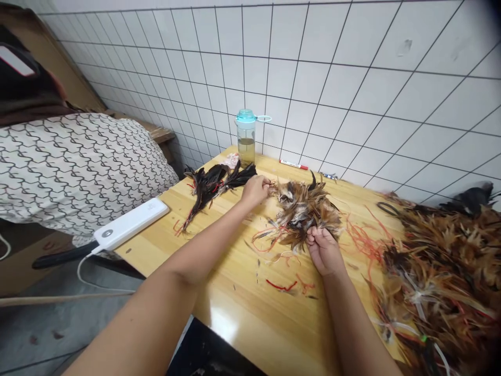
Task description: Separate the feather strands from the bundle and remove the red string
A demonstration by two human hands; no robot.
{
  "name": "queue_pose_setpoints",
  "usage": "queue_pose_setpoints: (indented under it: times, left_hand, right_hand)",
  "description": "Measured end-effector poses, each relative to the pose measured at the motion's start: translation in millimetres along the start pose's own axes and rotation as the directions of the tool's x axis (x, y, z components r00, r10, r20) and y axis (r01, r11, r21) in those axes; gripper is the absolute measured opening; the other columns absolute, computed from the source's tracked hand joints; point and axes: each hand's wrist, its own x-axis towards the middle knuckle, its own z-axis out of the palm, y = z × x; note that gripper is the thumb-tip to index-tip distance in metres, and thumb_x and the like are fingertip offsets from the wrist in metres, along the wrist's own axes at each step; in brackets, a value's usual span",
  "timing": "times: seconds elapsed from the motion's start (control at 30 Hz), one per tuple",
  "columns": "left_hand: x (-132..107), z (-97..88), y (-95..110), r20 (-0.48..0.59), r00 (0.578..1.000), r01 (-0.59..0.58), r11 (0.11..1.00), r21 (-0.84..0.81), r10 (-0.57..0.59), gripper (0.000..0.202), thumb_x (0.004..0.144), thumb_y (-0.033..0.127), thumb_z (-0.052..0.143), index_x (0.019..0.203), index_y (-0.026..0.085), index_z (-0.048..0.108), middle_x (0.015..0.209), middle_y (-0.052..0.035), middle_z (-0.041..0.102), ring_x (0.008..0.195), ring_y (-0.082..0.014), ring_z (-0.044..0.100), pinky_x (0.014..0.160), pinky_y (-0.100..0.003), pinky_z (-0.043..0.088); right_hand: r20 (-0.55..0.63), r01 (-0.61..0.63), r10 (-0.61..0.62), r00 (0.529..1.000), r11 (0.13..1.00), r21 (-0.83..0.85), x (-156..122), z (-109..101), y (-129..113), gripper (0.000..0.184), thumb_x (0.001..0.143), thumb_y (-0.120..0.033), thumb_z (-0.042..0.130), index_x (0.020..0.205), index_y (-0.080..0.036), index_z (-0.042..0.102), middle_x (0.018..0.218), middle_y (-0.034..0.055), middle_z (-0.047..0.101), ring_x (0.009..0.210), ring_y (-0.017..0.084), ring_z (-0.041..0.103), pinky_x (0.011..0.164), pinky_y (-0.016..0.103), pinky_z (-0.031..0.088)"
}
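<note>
A loose pile of brown, black and whitish feathers lies on the wooden table in front of me. At its left edge, my left hand is closed in a pinch, and whatever sits between the fingertips is too small to make out. My right hand is closed at the near edge of the pile, its thumb and fingers pinching among the feathers. Beyond the left hand lie bunches of black feathers with red ties. Orange-red strings are scattered right of the pile, and short red string pieces lie nearer me.
A large heap of brown feathers covers the table's right side. A bottle with a turquoise lid and a red marker are by the tiled wall. A white power bank with a cable overhangs the left edge. Someone in patterned clothing is at left.
</note>
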Motion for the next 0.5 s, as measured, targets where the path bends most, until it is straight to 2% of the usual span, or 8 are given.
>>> queue_pose_setpoints:
  times: [0.1,0.23,0.37,0.43,0.5]
  left_hand:
    - [12,5.3,-11,0.017,1.000,0.013,1.000,0.017,-0.014,0.015,0.081,0.026,0.057,0.085,0.017,0.068,0.088,-0.0075,0.067,0.091,-0.0205,0.059,0.084,-0.031,0.046]
    - [16,22.5,-9,0.024,1.000,0.017,0.999,0.030,-0.018,0.023,0.077,0.038,0.061,0.081,0.017,0.068,0.091,-0.0105,0.067,0.092,-0.0236,0.059,0.084,-0.033,0.044]
    - [21,31.1,-15,0.004,1.000,0.031,0.999,0.007,-0.031,0.014,0.079,0.025,0.056,0.074,0.017,0.066,0.090,-0.0102,0.067,0.092,-0.0214,0.058,0.085,-0.032,0.042]
    - [24,28.1,-23,-0.002,1.000,0.031,0.999,-0.023,-0.031,0.015,0.080,0.019,0.051,0.070,0.017,0.063,0.085,-0.0076,0.067,0.087,-0.0189,0.058,0.082,-0.030,0.043]
    - [26,20.9,-31,-0.013,0.999,0.037,0.998,-0.053,-0.037,0.016,0.081,0.020,0.049,0.071,0.017,0.061,0.081,-0.0056,0.066,0.082,-0.0172,0.058,0.078,-0.028,0.043]
  right_hand:
    - [-0.010,-0.001,0.001,1.000,1.000,0.001,-1,0,0,0.031,0.055,-0.034,0.087,0.064,-0.019,0.061,0.072,-0.0014,0.057,0.059,0.006,0.045,0.051,0.018,0.042]
    - [-0.035,-0.008,0.008,0.999,1.000,0.000,-2,-1,0,0.031,0.056,-0.034,0.087,0.065,-0.018,0.062,0.073,-0.0007,0.058,0.060,0.005,0.045,0.053,0.017,0.042]
    - [-0.037,-0.015,0.014,0.999,1.000,-0.009,-4,0,0,0.030,0.057,-0.033,0.087,0.064,-0.018,0.062,0.073,-0.0005,0.057,0.060,0.005,0.045,0.053,0.017,0.042]
    - [-0.032,-0.018,0.018,0.999,1.000,-0.016,-4,0,-1,0.028,0.057,-0.031,0.086,0.065,-0.019,0.062,0.073,-0.0006,0.057,0.060,0.006,0.044,0.053,0.018,0.042]
    - [-0.021,-0.014,0.013,1.000,0.999,-0.034,-4,0,-1,0.027,0.059,-0.031,0.085,0.065,-0.019,0.062,0.073,-0.0005,0.057,0.060,0.007,0.044,0.052,0.019,0.042]
